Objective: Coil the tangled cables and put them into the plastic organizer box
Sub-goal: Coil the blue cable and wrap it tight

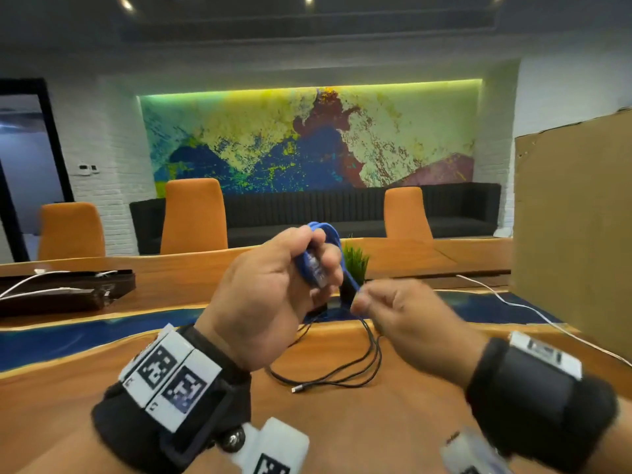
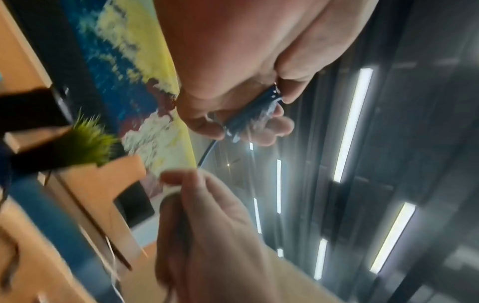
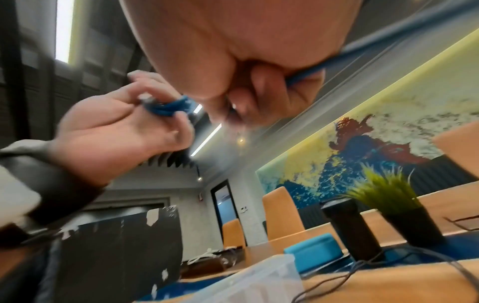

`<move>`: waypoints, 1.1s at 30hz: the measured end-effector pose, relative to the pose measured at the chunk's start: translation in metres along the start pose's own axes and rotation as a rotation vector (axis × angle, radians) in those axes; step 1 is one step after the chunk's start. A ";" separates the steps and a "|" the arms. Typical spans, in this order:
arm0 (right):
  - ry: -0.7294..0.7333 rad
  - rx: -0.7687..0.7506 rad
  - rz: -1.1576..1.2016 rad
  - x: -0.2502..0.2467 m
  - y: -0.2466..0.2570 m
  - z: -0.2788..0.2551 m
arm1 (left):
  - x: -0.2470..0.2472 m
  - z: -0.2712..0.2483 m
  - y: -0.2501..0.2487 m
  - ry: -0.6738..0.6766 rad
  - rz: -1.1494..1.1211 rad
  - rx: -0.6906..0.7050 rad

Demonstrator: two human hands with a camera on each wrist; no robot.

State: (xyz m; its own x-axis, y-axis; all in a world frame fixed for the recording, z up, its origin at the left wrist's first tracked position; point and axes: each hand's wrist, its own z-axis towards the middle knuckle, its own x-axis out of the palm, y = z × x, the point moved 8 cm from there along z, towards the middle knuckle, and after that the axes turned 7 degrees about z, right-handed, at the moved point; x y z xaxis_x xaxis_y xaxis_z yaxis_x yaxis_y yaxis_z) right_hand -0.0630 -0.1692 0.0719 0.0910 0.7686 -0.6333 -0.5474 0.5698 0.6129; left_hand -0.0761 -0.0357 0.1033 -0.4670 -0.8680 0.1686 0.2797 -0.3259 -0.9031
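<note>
Small green plant (image 1: 355,260) in black pot on wood bench (image 1: 376,422) w/ blue strip; orange chairs (image 1: 195,217), black sofa (image 1: 307,213), cardboard (image 1: 574,227) on right.

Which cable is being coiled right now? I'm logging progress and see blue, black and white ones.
The blue cable: the left hand grips its loops and the right hand pinches its tail. The black cable and white cable lie untouched on the table.

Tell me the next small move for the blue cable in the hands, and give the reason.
Probably wind the free end round the bundle once more. The left hand grips the blue cable already gathered in loops, while the right hand pinches a strand that runs loose from them. The black cable lies uncoiled on the table.
</note>
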 end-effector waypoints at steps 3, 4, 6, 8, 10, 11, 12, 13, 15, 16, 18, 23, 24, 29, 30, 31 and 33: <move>0.333 0.013 -0.120 0.039 0.021 -0.027 | -0.017 0.007 -0.008 -0.064 0.620 0.210; 0.385 -0.018 -0.146 0.041 0.032 -0.031 | -0.017 0.006 -0.004 -0.028 0.793 0.238; 0.357 -0.138 -0.149 0.028 0.055 -0.028 | -0.016 0.004 0.009 0.071 0.942 0.220; 0.213 -0.262 -0.095 0.000 0.067 -0.016 | -0.015 0.003 0.022 0.143 0.946 0.146; 0.060 -0.274 -0.034 -0.028 0.059 -0.002 | -0.015 0.003 0.032 0.184 0.837 0.029; 0.009 -0.245 0.001 -0.035 0.050 0.003 | -0.015 0.002 0.034 0.195 0.747 -0.017; -0.016 -0.204 0.056 -0.038 0.040 0.007 | -0.014 0.002 0.035 0.197 0.666 -0.049; -0.024 -0.172 0.123 -0.038 0.033 0.008 | -0.012 0.002 0.035 0.193 0.599 -0.070; -0.035 -0.149 0.200 -0.033 0.025 0.007 | -0.012 0.002 0.038 0.183 0.550 -0.094; -0.041 -0.155 0.200 -0.030 0.024 0.007 | -0.012 0.002 0.040 0.182 0.548 -0.108; -0.064 -0.164 0.192 -0.029 0.026 0.008 | -0.014 0.002 0.046 0.177 0.498 -0.146; 0.014 -0.042 0.436 -0.008 0.016 0.011 | -0.015 0.006 0.056 0.101 0.176 -0.267; 0.054 -0.006 0.490 -0.001 0.015 0.009 | -0.013 0.007 0.056 0.102 0.135 -0.275; 0.050 0.031 0.669 0.009 0.019 0.008 | -0.019 0.010 0.058 0.084 0.127 -0.303; 0.023 0.027 0.649 0.009 0.017 0.010 | -0.022 0.011 0.060 0.066 0.155 -0.316; -0.008 0.028 0.608 0.009 0.014 0.011 | -0.024 0.012 0.061 0.049 0.187 -0.331; -0.063 0.064 0.562 0.006 0.008 0.012 | -0.025 0.013 0.064 0.011 0.251 -0.354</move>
State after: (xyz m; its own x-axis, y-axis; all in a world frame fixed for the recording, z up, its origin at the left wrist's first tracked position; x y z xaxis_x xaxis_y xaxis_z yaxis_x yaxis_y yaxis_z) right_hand -0.0565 -0.1563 0.0783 -0.1492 0.9734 -0.1737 -0.4751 0.0835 0.8760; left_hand -0.0354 -0.0395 0.0464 -0.4308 -0.8992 -0.0764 0.0815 0.0455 -0.9956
